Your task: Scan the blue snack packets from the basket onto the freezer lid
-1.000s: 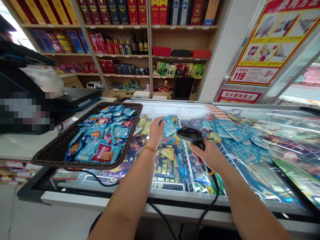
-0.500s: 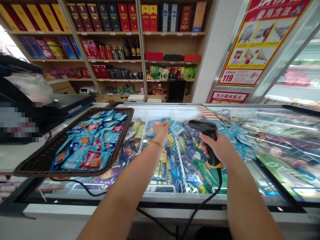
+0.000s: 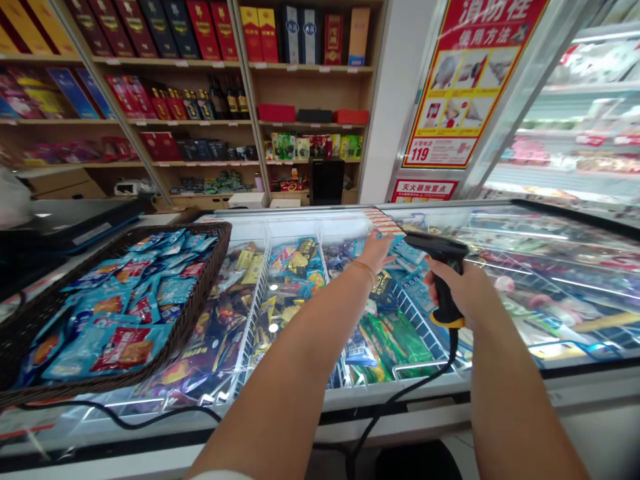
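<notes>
My right hand is wrapped round the grip of a black barcode scanner, with its head pointing left and its cable running down from the handle. My left hand reaches over the freezer beside the blue packets lying on the right. Its fingers look apart, and no packet shows between them; the fingertips are small in view. Below that hand, dark-wrapped and green-wrapped packs fill a wire basket compartment.
To the left, a brown wicker basket full of blue snack packets rests on the freezer edge. White wire dividers split the freezer. The scanner's black cable hangs across the front edge. Shelves of boxes stand behind.
The view has turned right. My left hand has moved right, from the middle compartment to beside the blue packets; the packet at its fingertips no longer shows there. My right hand still holds the scanner.
</notes>
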The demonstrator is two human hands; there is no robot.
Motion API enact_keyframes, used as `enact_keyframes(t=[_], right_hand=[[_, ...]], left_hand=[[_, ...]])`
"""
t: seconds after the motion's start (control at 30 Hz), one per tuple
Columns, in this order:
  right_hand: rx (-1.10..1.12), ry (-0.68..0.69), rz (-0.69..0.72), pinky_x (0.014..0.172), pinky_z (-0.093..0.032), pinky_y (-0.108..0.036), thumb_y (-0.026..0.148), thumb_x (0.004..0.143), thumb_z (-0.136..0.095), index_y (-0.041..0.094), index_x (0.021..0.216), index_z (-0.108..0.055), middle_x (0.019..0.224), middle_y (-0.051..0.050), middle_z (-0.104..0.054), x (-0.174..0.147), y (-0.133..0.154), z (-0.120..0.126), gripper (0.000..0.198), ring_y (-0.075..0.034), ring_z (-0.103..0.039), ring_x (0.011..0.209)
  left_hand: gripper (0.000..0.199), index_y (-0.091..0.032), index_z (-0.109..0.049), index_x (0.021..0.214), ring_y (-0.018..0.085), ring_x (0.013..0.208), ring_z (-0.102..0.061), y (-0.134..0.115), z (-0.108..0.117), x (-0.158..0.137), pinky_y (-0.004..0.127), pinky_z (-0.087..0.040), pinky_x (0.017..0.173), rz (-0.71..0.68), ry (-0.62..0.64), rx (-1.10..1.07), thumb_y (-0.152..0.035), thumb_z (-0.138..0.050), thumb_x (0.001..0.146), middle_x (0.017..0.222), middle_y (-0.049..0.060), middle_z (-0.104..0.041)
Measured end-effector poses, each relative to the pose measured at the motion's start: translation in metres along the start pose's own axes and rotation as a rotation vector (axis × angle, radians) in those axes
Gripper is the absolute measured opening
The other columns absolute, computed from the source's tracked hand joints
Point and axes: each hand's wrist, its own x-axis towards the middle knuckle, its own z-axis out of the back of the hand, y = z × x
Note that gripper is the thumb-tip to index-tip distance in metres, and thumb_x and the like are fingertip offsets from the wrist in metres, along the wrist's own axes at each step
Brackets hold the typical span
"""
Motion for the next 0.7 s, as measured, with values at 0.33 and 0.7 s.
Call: enact_keyframes(t=[0.33,0.7], right_hand=[[-0.007,0.19,0.025,0.036,-0.045,-0.025,0.041,0.078,-0.076,0.019,0.081,-0.059,0.06,-0.001,-0.063,-0.016,0.021,-0.056,0.028,-0.012,-0.053,0.041],[0.033,0.375,0.095,0.036,-0.042,-0.026,0.047,0.076,-0.075,0.018,0.091,-0.06,0.061,-0.001,-0.063,-0.035,0.022,-0.122,0.036,-0.013,-0.052,0.04]], left_hand=[[0.037,-0.01,-0.064,0.121,0.027,0.104,-0.067,-0.079,0.119,-0.037,0.036,-0.052,0.089,-0.238,-0.325,0.608,-0.019,-0.064,0.085,0.125,0.02,-0.066],[0.041,-0.008,-0.067,0.12,0.034,0.116,-0.064,-0.174,0.348,-0.143,0.041,-0.047,0.098,-0.143,-0.892,1.549,-0.018,-0.063,0.08,0.123,0.027,-0.066]])
